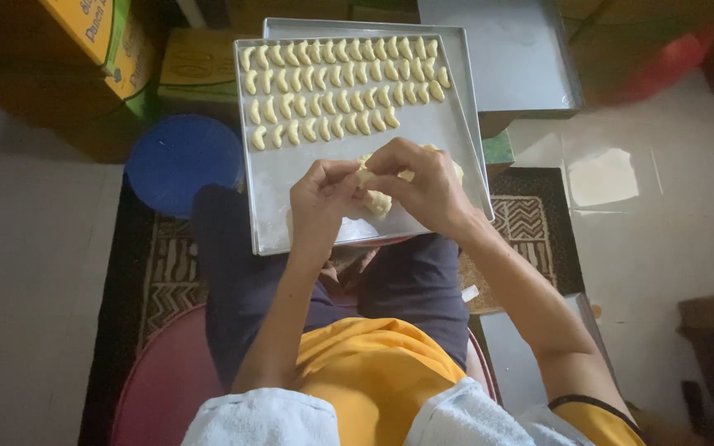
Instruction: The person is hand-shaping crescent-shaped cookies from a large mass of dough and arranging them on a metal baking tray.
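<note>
Pale dough piece (365, 175) sits pinched between left hand (321, 201) and right hand (425, 187), above the metal tray (291, 216).

A patterned rug (530, 227) is being taken as the landmark. A round blue lid (182, 161) is lying at its far left corner; empty metal trays (502, 54) and cardboard boxes (196, 66) are sitting beyond it.

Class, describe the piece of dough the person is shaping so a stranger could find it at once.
Start at the metal baking tray resting on the person's lap, with rows of pale crescent pieces at its far end. At its near end, the left hand and right hand pinch one small dough piece, the only one lifted off the tray.
</note>
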